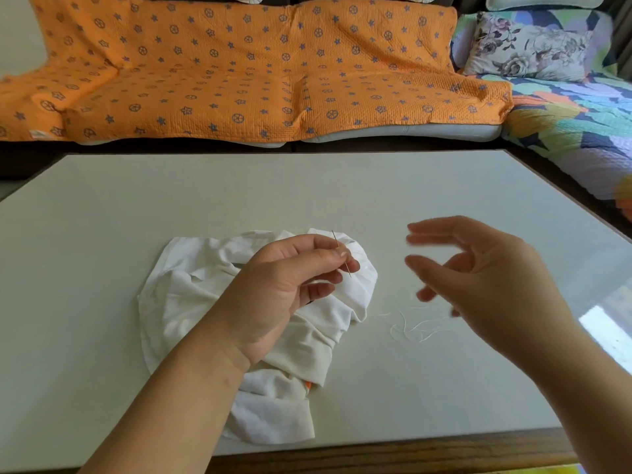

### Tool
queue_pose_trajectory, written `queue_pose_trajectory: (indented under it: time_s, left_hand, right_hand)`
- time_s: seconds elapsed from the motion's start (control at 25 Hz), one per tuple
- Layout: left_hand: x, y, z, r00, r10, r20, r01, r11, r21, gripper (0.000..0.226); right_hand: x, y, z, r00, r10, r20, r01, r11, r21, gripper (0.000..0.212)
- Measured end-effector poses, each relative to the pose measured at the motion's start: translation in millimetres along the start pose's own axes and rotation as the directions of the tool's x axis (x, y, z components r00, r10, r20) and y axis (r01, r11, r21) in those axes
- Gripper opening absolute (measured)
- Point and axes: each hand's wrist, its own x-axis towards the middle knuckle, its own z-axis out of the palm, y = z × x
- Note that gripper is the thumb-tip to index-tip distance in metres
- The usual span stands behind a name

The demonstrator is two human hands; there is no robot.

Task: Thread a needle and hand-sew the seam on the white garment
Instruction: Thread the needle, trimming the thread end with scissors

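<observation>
A crumpled white garment (191,302) lies on the pale table (307,186), near the front middle. My left hand (284,285) hovers over it and pinches a thin needle (342,253) between thumb and forefinger, the needle nearly upright and slightly tilted. To the right, my right hand (489,278) is raised above the table with fingers spread and blurred, holding nothing that I can make out. A loose white thread (410,328) lies in curls on the table between the garment and my right hand.
An orange patterned sofa cover (239,70) runs behind the table's far edge. A multicoloured quilt (574,124) and a floral cushion (526,46) sit at the right. A wooden rim (393,455) borders the table's front edge.
</observation>
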Motion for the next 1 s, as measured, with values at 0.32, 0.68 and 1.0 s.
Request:
queue_pose_trajectory:
  time_s: [0.32,0.68,1.0]
  left_hand:
    - [-2.5,0.2,1.5,0.99,-0.028,0.137,-0.006,0.971,0.24,0.012]
    - [5.2,-14.1,12.5,0.98,-0.09,0.176,0.041,0.963,0.266,0.012]
    - [17.5,-37.6,47.3,0.977,-0.145,0.154,0.119,0.979,0.168,0.023]
  right_hand:
    - [-1.8,-5.7,19.0,0.85,0.057,0.524,-0.303,0.866,0.398,0.028]
    - [-9.3,12.8,12.0,0.94,0.137,0.311,-0.234,0.926,0.297,0.01]
    - [-25.4,42.5,-4.6,0.922,0.32,0.216,-0.387,0.759,0.524,0.013]
